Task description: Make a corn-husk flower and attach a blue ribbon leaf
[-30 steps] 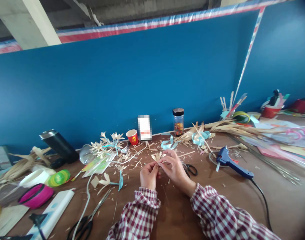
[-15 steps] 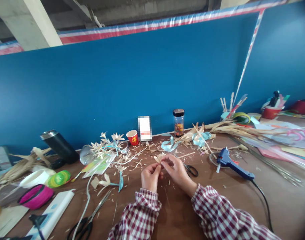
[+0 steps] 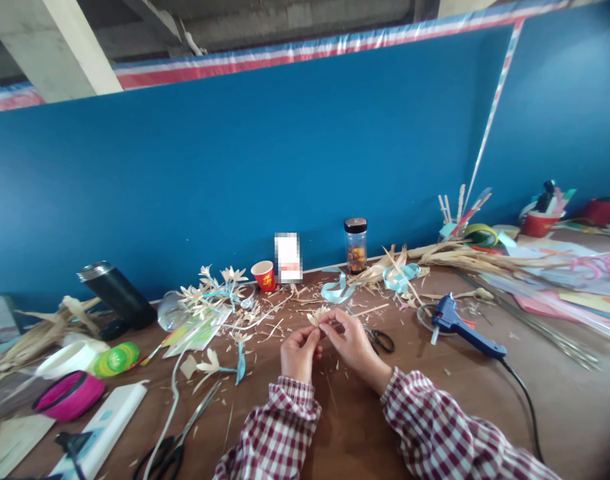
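Both hands meet above the middle of the brown table, pinching a small pale flower (image 3: 317, 316) that looks made of dried husk. My left hand (image 3: 299, 352) is closed on its lower part, thumb against the fingers. From the other side, my right hand (image 3: 351, 341) grips it with thumb and forefinger close to the petals. Fingers hide the flower's base. Just beyond my right hand lie scissors with black handles (image 3: 385, 340). Left of my left hand, another pale flower with a blue-wrapped stem (image 3: 229, 367) rests on the table.
Large scissors (image 3: 185, 427) and a white power strip (image 3: 105, 433) lie at front left. A blue glue gun (image 3: 465, 330) with a black cord is at right. Along the blue partition (image 3: 285, 153) stand a red paper cup (image 3: 263, 276), a jar (image 3: 355, 247) and a dark tumbler (image 3: 117, 293). Husk scraps are scattered around.
Both hands stay nearly in place, still holding the flower, whose petals show slightly more above the fingers. The whole view has shifted a little.
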A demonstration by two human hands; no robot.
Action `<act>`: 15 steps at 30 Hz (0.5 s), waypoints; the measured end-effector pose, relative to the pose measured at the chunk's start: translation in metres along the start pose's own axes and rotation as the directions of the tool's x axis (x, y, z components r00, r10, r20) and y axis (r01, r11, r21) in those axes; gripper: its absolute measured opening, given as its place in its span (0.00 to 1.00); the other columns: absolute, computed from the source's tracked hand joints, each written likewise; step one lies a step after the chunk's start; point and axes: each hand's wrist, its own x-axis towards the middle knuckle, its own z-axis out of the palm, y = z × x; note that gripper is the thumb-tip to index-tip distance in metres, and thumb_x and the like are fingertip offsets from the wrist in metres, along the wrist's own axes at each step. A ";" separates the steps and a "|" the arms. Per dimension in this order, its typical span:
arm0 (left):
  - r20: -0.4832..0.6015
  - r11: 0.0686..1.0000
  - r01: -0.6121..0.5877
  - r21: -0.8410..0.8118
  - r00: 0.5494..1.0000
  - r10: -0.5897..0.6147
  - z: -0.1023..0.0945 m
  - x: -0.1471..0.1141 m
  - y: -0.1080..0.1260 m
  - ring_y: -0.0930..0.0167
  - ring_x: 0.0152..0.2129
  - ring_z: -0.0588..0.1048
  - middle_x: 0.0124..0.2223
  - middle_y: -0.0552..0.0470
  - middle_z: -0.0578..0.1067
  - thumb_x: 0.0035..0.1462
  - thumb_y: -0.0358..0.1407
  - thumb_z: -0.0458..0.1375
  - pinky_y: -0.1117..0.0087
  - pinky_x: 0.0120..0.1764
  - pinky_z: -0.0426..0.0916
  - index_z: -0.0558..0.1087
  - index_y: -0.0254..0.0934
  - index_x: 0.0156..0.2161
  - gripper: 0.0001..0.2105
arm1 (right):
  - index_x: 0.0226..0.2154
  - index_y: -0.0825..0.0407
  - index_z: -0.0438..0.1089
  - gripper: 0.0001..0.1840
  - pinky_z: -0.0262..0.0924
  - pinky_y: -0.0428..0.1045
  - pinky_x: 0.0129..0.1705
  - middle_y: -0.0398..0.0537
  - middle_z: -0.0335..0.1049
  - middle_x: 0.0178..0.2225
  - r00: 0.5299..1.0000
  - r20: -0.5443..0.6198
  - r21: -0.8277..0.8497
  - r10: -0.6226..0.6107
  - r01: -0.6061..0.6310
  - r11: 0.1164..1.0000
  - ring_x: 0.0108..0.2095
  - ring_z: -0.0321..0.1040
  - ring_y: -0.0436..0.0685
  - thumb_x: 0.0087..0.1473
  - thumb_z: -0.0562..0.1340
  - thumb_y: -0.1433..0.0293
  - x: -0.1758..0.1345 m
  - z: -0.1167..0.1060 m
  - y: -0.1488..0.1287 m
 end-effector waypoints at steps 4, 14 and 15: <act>-0.019 0.996 -0.048 0.068 0.999 0.050 0.001 -0.001 0.001 0.79 0.12 0.65 0.23 0.52 0.76 0.38 0.40 0.64 0.78 0.14 0.61 0.75 0.32 0.30 0.13 | 0.33 0.51 0.66 0.06 0.64 0.46 0.32 0.46 0.69 0.32 1.000 -0.002 0.029 0.011 -0.011 1.000 0.31 0.68 0.52 0.53 0.55 0.70 -0.001 -0.001 -0.003; -0.030 0.980 -0.090 0.177 0.995 0.097 0.003 -0.005 0.007 0.77 0.11 0.65 0.20 0.53 0.74 0.39 0.40 0.63 0.77 0.15 0.60 0.76 0.32 0.29 0.12 | 0.30 0.51 0.68 0.04 0.67 0.46 0.33 0.50 0.62 0.42 0.999 -0.003 0.055 -0.046 0.046 0.997 0.39 0.65 0.53 0.52 0.58 0.69 -0.001 -0.001 -0.006; -0.051 0.978 -0.100 0.184 0.992 0.111 0.003 -0.005 0.006 0.77 0.11 0.65 0.21 0.52 0.75 0.39 0.40 0.63 0.77 0.15 0.60 0.76 0.32 0.29 0.13 | 0.30 0.51 0.68 0.04 0.67 0.46 0.33 0.51 0.60 0.43 0.999 -0.002 0.055 -0.042 0.042 0.998 0.40 0.65 0.53 0.52 0.58 0.69 -0.001 0.000 -0.005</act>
